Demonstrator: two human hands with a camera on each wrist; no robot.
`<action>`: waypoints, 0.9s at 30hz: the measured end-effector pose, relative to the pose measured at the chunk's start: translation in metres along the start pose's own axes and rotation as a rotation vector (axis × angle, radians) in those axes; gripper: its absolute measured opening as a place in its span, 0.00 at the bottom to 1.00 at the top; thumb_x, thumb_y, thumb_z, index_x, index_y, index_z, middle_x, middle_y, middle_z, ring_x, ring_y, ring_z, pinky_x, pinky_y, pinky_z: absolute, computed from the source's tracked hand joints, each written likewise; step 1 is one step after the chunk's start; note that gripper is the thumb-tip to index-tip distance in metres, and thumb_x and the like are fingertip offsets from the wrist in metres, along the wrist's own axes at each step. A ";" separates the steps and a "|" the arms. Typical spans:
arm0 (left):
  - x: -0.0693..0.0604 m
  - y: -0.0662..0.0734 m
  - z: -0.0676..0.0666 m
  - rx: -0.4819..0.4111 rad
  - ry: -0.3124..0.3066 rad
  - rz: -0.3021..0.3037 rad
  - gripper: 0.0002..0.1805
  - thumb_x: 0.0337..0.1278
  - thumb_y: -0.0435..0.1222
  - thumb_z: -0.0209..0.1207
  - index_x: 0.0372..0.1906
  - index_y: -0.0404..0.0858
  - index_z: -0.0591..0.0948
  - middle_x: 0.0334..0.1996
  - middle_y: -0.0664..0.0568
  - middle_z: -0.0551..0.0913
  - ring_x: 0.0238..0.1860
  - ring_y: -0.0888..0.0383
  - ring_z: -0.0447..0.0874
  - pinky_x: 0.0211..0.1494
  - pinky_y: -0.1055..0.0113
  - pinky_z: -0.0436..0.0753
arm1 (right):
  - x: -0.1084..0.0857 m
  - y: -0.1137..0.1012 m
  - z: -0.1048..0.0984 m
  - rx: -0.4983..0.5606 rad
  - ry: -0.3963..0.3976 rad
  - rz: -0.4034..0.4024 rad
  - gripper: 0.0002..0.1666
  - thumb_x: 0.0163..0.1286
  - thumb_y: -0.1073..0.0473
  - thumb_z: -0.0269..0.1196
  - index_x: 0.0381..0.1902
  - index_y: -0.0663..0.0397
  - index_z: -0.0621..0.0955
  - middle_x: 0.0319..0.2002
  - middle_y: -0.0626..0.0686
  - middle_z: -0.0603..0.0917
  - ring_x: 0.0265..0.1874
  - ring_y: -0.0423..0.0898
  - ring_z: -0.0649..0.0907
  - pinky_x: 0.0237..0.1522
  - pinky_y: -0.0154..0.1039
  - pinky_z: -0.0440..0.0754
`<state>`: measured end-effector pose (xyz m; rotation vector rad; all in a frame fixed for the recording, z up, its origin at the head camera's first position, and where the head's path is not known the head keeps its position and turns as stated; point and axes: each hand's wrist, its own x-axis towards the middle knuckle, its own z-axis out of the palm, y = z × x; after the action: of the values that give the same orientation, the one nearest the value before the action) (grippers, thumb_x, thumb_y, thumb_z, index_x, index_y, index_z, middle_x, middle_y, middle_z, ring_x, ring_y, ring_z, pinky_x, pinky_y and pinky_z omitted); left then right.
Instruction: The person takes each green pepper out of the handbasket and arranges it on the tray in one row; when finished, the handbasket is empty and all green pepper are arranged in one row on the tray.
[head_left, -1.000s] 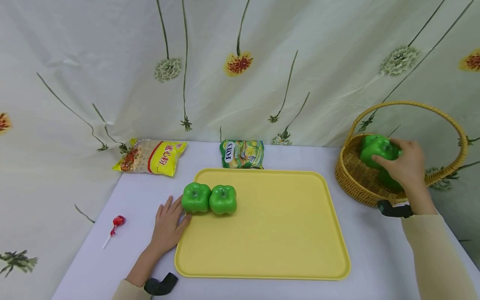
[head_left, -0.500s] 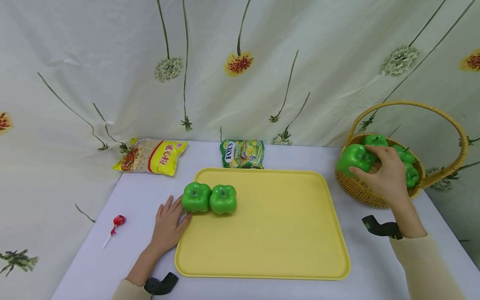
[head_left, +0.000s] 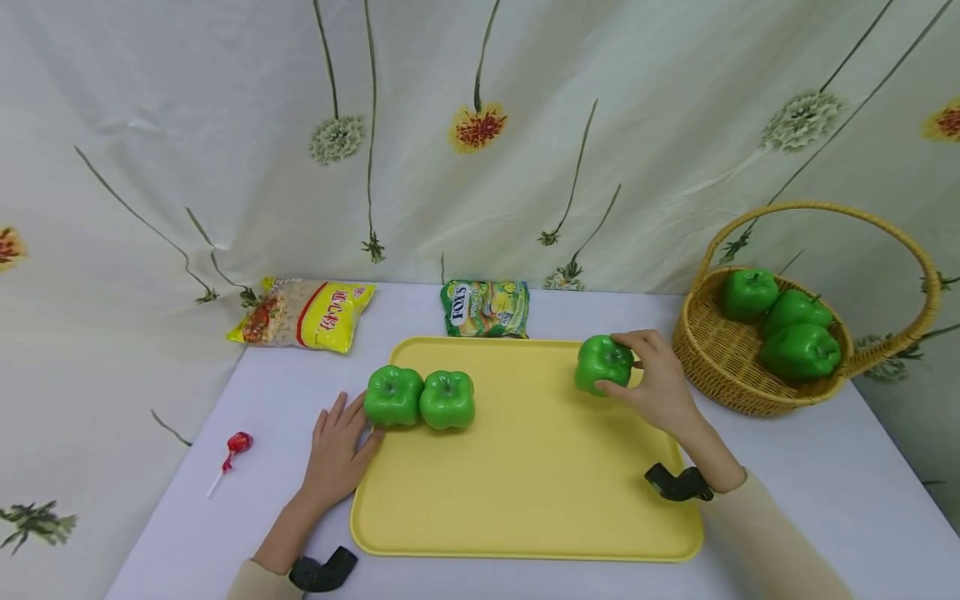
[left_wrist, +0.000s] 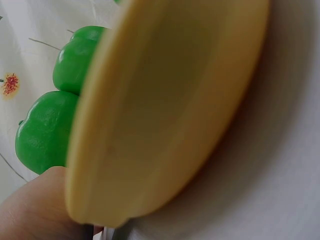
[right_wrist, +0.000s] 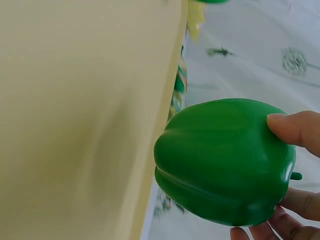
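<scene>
I see the person's right hand [head_left: 660, 385] holding a glossy green bell pepper [head_left: 602, 365] over a flat yellow rectangular tray [head_left: 525, 492], toward its far right corner; the left hand [head_left: 335, 457] lies at the tray's left edge, by two side-by-side green bell peppers [head_left: 447, 400]; three more green peppers [head_left: 797, 315] sit in a round woven wicker basket [head_left: 705, 375].

My sleeve [head_left: 772, 533] lower right: beige; pepper [head_left: 602, 365] right of centre: green; tray [head_left: 525, 475]: plain yellow; backdrop [head_left: 247, 92] up top: off-white, floral.
</scene>
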<state>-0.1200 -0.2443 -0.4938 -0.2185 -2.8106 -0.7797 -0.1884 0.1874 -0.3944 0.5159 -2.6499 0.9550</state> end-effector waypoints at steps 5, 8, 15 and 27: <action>0.000 -0.001 0.000 0.001 -0.001 -0.001 0.29 0.67 0.39 0.54 0.70 0.34 0.67 0.71 0.38 0.65 0.74 0.30 0.48 0.70 0.30 0.44 | 0.005 -0.024 0.025 0.036 -0.059 -0.062 0.37 0.49 0.58 0.78 0.56 0.65 0.78 0.51 0.63 0.76 0.50 0.57 0.76 0.45 0.51 0.82; 0.000 -0.001 0.000 -0.001 -0.001 0.002 0.29 0.67 0.39 0.54 0.70 0.34 0.67 0.71 0.38 0.65 0.74 0.30 0.48 0.70 0.30 0.44 | 0.005 -0.039 0.040 0.046 -0.090 -0.093 0.37 0.49 0.57 0.78 0.56 0.63 0.79 0.51 0.60 0.77 0.49 0.54 0.76 0.45 0.48 0.80; 0.000 -0.001 0.000 -0.008 -0.007 0.002 0.29 0.67 0.39 0.53 0.70 0.34 0.67 0.71 0.38 0.65 0.74 0.30 0.48 0.70 0.30 0.43 | 0.005 -0.062 0.067 0.047 -0.123 -0.164 0.38 0.47 0.56 0.79 0.56 0.60 0.79 0.50 0.56 0.77 0.51 0.53 0.75 0.51 0.50 0.79; 0.000 -0.001 0.001 0.000 -0.007 0.002 0.29 0.67 0.39 0.54 0.70 0.33 0.67 0.71 0.38 0.65 0.74 0.30 0.48 0.70 0.29 0.44 | 0.003 -0.070 0.084 0.110 -0.177 -0.156 0.38 0.49 0.58 0.78 0.58 0.60 0.78 0.52 0.57 0.74 0.53 0.54 0.72 0.53 0.51 0.78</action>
<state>-0.1201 -0.2451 -0.4950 -0.2246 -2.8165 -0.7796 -0.1735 0.0813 -0.4172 0.8566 -2.6709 1.0553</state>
